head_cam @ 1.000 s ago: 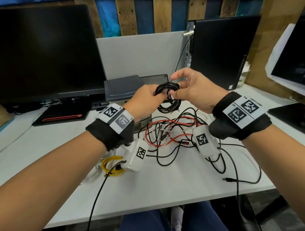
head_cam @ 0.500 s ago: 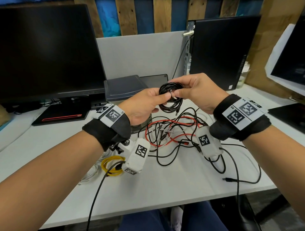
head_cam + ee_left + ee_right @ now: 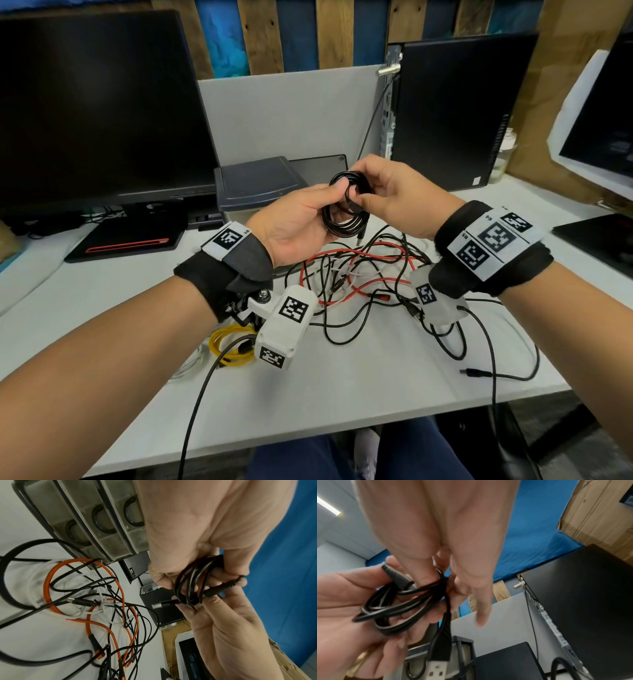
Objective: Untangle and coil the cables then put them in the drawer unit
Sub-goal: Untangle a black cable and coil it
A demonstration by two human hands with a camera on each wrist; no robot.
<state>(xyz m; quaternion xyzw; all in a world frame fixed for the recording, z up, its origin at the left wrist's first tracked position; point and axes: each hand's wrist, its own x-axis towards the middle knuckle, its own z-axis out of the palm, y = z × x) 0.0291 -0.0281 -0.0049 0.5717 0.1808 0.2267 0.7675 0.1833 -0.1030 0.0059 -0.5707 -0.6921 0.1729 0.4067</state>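
White bench (image 3: 342, 383) carries the whole work, with dark screens and a partition behind it. Above it, both hands meet on one small black coil (image 3: 346, 212). The left hand (image 3: 298, 222) grips the coil with its thumb on top and its fingers curled under the loops. The right hand (image 3: 390, 202) pinches the same coil from the other side, near the end of the cable; its index finger points out straight in the right wrist view. One USB plug (image 3: 436, 669) hangs free below the coil, and a second, round plug (image 3: 223, 588) lies across the fingers.

I think the main risk is that the loops spring open if either hand loosens, because nothing ties them. The hanging plug could also catch in the tangle (image 3: 359, 274), which lies just under the hands.

Under and in front of the hands I count one red cable (image 3: 356, 253), at least one white cable (image 3: 96, 609), and several black ones; their exact number I cannot tell. One yellow coil (image 3: 229, 346) lies beside the left wrist, nearer to the person. Behind the left hand stands the drawer unit (image 3: 257, 185), with three drawers (image 3: 102, 520), all closed. So a drawer needs opening before the coil can go in, and that asks for one free hand.
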